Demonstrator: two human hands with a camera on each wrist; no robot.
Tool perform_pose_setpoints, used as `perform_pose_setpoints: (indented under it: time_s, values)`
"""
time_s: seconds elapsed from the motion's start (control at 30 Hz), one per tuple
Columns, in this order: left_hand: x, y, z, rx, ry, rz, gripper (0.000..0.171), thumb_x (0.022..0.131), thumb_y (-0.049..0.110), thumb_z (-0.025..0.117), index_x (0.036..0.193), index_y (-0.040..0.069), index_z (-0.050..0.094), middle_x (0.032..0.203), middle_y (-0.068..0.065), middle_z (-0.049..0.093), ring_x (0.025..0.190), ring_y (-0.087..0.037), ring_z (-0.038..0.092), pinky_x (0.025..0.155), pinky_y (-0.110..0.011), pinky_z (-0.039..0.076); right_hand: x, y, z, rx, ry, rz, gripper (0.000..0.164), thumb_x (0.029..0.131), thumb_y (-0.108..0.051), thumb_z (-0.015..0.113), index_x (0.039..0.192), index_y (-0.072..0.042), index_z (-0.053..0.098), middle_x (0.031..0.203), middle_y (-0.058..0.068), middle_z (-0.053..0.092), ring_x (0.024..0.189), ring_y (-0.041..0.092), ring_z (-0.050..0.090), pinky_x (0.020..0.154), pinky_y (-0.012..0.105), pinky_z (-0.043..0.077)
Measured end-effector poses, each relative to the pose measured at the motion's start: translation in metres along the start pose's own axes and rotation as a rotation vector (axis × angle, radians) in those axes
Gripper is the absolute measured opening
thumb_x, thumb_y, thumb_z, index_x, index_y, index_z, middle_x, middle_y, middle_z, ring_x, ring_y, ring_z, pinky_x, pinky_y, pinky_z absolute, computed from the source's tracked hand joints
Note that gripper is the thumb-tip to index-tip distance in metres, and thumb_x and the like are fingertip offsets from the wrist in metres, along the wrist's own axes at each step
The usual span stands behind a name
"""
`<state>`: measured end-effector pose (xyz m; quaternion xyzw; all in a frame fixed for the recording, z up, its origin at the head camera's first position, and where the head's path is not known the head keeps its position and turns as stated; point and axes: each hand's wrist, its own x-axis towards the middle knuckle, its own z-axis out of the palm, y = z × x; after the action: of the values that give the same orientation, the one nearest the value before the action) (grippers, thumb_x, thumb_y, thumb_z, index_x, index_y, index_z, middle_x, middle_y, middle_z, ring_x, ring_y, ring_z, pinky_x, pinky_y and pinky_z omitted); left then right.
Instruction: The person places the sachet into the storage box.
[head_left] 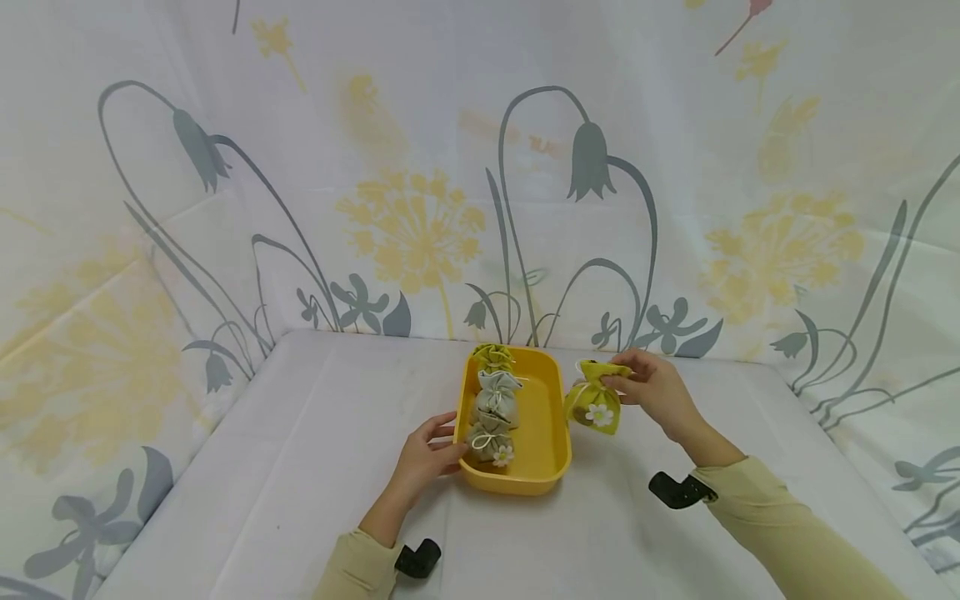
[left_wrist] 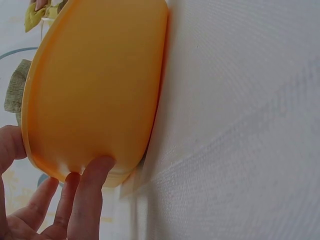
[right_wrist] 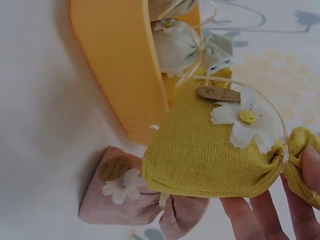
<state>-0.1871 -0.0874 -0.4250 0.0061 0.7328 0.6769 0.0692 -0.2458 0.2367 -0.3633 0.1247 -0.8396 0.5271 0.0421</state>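
My right hand (head_left: 660,396) pinches the gathered neck of a yellow-green drawstring sachet (head_left: 596,408), raised just right of a yellow plastic tray (head_left: 551,475). A white fabric flower and a small brown tag (right_wrist: 217,93) decorate this sachet. My left hand (head_left: 423,458) holds the tray's left side, thumb at the rim and fingers against the outer wall (left_wrist: 95,90). Inside, along the left side, stand a grey-green sachet (head_left: 489,440), a pale grey-blue sachet (head_left: 497,400) and another yellow-green sachet (head_left: 492,358).
A pink sachet (right_wrist: 125,192) with a white flower lies on the white-covered table (head_left: 337,400) in the right wrist view, beyond the tray. A flower-printed cloth (head_left: 420,225) hangs behind the table. Black devices (head_left: 681,490) are worn at both wrists.
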Motion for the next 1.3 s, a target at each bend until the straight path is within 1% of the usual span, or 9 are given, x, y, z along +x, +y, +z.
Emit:
perform_pose_setpoints:
  time_s: [0.13,0.3,0.4,0.6,0.63,0.83,0.87,1.07,1.3]
  values:
    - [0.000,0.000,0.000,-0.001,0.000,-0.004,0.055,0.084,0.005,0.064,0.134,-0.003,0.043,0.122,-0.025,0.050,0.103,-0.034,0.058,0.075,-0.039,0.055,0.005,-0.004,0.004,0.017,-0.006,-0.003,0.025,0.085,-0.004,0.066,0.105,0.007,0.057,0.104,0.022,0.062,0.083,0.011,0.065,0.067,0.032,0.056]
    - [0.000,0.000,0.000,0.002,0.000,-0.008,0.055,0.084,0.005,0.064,0.134,-0.003,0.043,0.122,-0.026,0.050,0.103,-0.034,0.058,0.075,-0.039,0.055,0.012,-0.009,0.008,0.040,-0.031,0.015,0.026,0.085,-0.005,0.066,0.106,0.006,0.055,0.105,0.019,0.062,0.083,0.011,0.064,0.069,0.031,0.056]
    - [0.000,-0.001,0.000,0.008,0.000,-0.005,0.055,0.085,0.006,0.064,0.135,-0.003,0.043,0.122,-0.025,0.050,0.103,-0.034,0.058,0.074,-0.038,0.055,0.017,-0.012,0.011,0.031,-0.043,0.020,0.025,0.086,-0.005,0.065,0.106,0.006,0.054,0.105,0.019,0.062,0.085,0.015,0.063,0.069,0.032,0.056]
    - [0.001,-0.001,-0.001,0.004,-0.003,-0.007,0.055,0.084,0.006,0.065,0.134,-0.003,0.044,0.121,-0.025,0.050,0.103,-0.033,0.058,0.074,-0.038,0.055,0.029,-0.015,0.021,0.004,-0.063,0.016,0.022,0.086,-0.002,0.064,0.104,0.006,0.054,0.105,0.021,0.061,0.095,0.028,0.061,0.075,0.034,0.055]
    - [0.001,-0.001,-0.001,0.002,-0.004,-0.008,0.055,0.084,0.005,0.065,0.134,-0.002,0.044,0.121,-0.024,0.050,0.103,-0.033,0.058,0.074,-0.038,0.055,0.031,-0.015,0.023,0.008,-0.069,0.017,0.022,0.086,-0.002,0.064,0.104,0.006,0.054,0.105,0.021,0.061,0.095,0.029,0.061,0.075,0.036,0.055]
    - [0.002,-0.002,-0.001,0.003,-0.006,-0.005,0.055,0.084,0.006,0.065,0.135,-0.003,0.044,0.121,-0.024,0.050,0.102,-0.033,0.058,0.075,-0.038,0.055,0.041,-0.015,0.032,-0.002,-0.096,0.043,0.022,0.087,-0.007,0.064,0.104,0.003,0.055,0.108,0.018,0.061,0.096,0.027,0.062,0.072,0.038,0.056]
    - [0.002,-0.002,-0.001,0.003,-0.006,-0.003,0.055,0.084,0.006,0.065,0.135,-0.003,0.044,0.121,-0.024,0.050,0.102,-0.033,0.058,0.074,-0.038,0.055,0.043,-0.016,0.033,0.001,-0.100,0.047,0.021,0.087,-0.007,0.064,0.104,0.003,0.055,0.108,0.018,0.061,0.097,0.027,0.062,0.072,0.037,0.056]
    - [0.002,-0.001,-0.001,0.003,-0.002,-0.003,0.055,0.084,0.005,0.065,0.134,-0.003,0.044,0.121,-0.024,0.050,0.103,-0.034,0.058,0.074,-0.038,0.055,0.053,-0.017,0.038,0.012,-0.126,0.060,0.019,0.088,-0.004,0.062,0.104,0.003,0.054,0.109,0.019,0.060,0.095,0.028,0.062,0.074,0.038,0.055]
    - [0.002,-0.001,-0.001,0.001,-0.006,-0.004,0.055,0.084,0.005,0.065,0.134,-0.003,0.044,0.120,-0.024,0.051,0.103,-0.033,0.058,0.074,-0.038,0.055,0.063,-0.018,0.041,0.021,-0.133,0.075,0.018,0.089,-0.002,0.060,0.105,0.004,0.054,0.110,0.019,0.059,0.100,0.031,0.060,0.077,0.037,0.055]
